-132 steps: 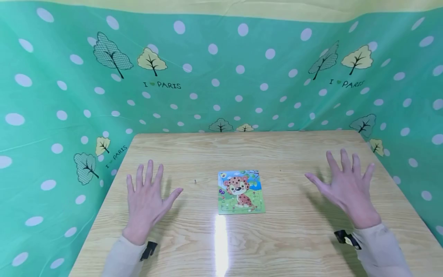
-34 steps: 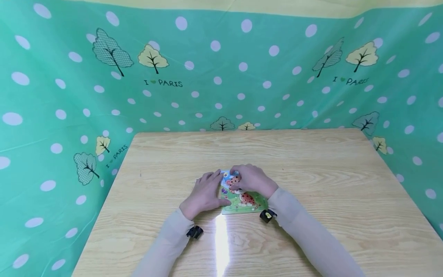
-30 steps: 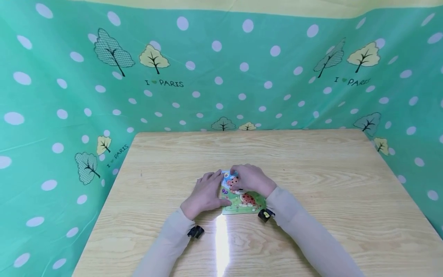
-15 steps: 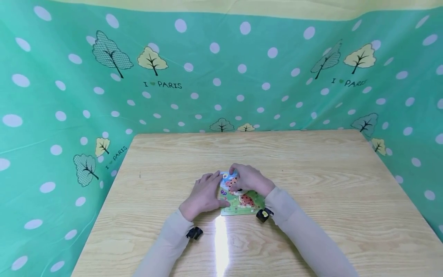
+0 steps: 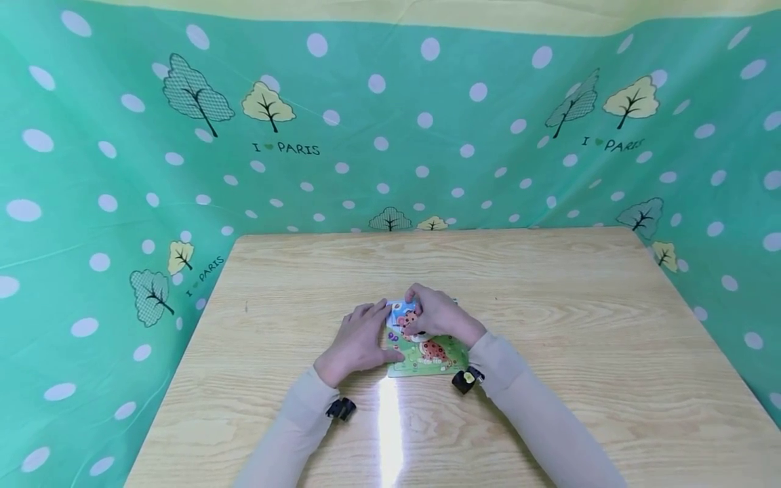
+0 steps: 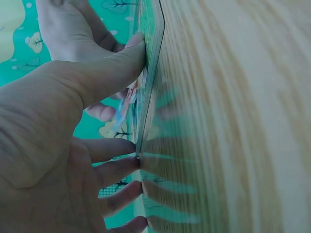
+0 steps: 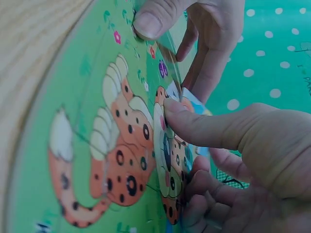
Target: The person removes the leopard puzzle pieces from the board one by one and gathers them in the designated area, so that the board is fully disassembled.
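Observation:
A square jigsaw puzzle board (image 5: 421,368) with a cartoon leopard lies mid-table. My right hand (image 5: 441,316) pinches the leopard's head puzzle piece (image 7: 167,160) between thumb and curled fingers; the right wrist view shows the thumb on its face and the piece angled up from the board. The leopard's body (image 7: 124,160) stays flat in the picture. My left hand (image 5: 360,337) steadies the board's left side: its thumb (image 6: 131,58) presses on the lower left corner area, while its extended fingers reach down to the table along the left edge. The right hand hides the board's upper right.
The pale wood table (image 5: 549,379) ends at a green dotted cloth (image 5: 342,122) hanging at the back and both sides. A bright light streak (image 5: 390,434) shines on the wood in front of the board.
Both hands, earlier spread over the table on either side, have come in to the puzzle board. The right hand has taken hold of the leopard-head puzzle piece. Little differs over the last second.

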### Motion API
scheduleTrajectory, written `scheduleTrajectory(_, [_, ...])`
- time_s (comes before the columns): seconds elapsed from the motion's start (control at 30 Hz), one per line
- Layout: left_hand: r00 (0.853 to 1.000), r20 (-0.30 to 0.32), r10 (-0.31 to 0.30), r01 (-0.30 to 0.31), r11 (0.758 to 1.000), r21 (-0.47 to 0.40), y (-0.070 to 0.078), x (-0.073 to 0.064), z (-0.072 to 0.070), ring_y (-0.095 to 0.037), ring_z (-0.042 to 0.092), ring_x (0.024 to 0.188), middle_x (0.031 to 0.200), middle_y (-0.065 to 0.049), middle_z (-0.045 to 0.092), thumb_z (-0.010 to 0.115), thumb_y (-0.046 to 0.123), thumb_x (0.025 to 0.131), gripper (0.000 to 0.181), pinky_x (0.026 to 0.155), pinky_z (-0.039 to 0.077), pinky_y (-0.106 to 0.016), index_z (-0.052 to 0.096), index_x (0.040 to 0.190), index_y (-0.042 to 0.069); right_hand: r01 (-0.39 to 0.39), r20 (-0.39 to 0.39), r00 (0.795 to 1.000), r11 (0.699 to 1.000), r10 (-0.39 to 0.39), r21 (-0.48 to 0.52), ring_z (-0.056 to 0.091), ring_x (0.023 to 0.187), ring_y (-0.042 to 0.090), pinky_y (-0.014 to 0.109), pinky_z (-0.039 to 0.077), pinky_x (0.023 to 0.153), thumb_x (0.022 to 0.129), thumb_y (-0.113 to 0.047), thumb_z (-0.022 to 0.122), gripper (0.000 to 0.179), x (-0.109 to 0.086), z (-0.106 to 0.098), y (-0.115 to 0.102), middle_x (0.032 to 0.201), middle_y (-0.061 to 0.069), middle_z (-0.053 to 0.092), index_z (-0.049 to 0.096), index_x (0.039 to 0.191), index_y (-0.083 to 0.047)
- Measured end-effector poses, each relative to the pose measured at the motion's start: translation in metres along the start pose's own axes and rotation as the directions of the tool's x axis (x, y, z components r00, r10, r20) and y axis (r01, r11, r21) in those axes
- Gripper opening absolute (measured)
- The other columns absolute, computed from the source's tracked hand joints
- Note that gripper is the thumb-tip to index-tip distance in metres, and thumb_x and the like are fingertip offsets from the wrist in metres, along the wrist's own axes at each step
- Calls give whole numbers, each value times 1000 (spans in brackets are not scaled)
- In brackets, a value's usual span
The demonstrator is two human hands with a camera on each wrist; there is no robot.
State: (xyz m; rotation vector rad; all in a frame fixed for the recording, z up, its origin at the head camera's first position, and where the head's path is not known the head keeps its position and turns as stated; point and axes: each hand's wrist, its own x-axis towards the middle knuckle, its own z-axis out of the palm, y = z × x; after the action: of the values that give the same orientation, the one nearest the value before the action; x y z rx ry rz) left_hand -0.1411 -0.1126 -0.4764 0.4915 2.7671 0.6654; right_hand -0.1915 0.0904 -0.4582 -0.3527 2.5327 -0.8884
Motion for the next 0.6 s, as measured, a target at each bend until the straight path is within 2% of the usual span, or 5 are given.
scheduleTrajectory(0.2, [1000, -1, 0, 0, 1000, 2, 0, 0, -1, -42, 33, 157, 174, -13, 34, 88, 54, 82, 107, 128, 29, -65, 40, 164, 5, 41, -62, 997, 998, -39, 36, 59, 91, 19, 33, 53, 83, 84, -19, 92, 47, 1, 2, 5, 107, 4, 64, 65, 121, -12])
scheduleTrajectory(0.4, [1000, 2, 2, -2, 1000, -4, 1, -2, -2, -41, 33, 158, 174, -14, 33, 88, 53, 83, 105, 129, 28, -63, 41, 163, 5, 82, -145, 988, 984, -59, 157, 67, 98, 19, 39, 57, 92, 99, -23, 76, 25, 1, 5, 14, 109, 6, 73, 74, 120, -10])
scheduleTrajectory(0.5, [1000, 7, -2, 2, 1000, -3, 1, -2, -2, -41, 32, 158, 175, -13, 33, 88, 53, 83, 105, 129, 27, -63, 40, 164, 6, 76, -169, 985, 979, -44, 188, 70, 102, 20, 43, 58, 98, 104, -23, 70, 23, 2, 6, 16, 112, 6, 76, 75, 122, -10])
scheduleTrajectory(0.6, [1000, 12, -3, 3, 1000, -2, 1, -3, -2, -41, 31, 159, 175, -13, 32, 88, 53, 84, 105, 129, 27, -64, 39, 165, 6, 68, -179, 983, 975, -31, 209, 71, 101, 20, 42, 59, 97, 104, -24, 70, 23, 2, 7, 18, 111, 6, 78, 76, 122, -11])
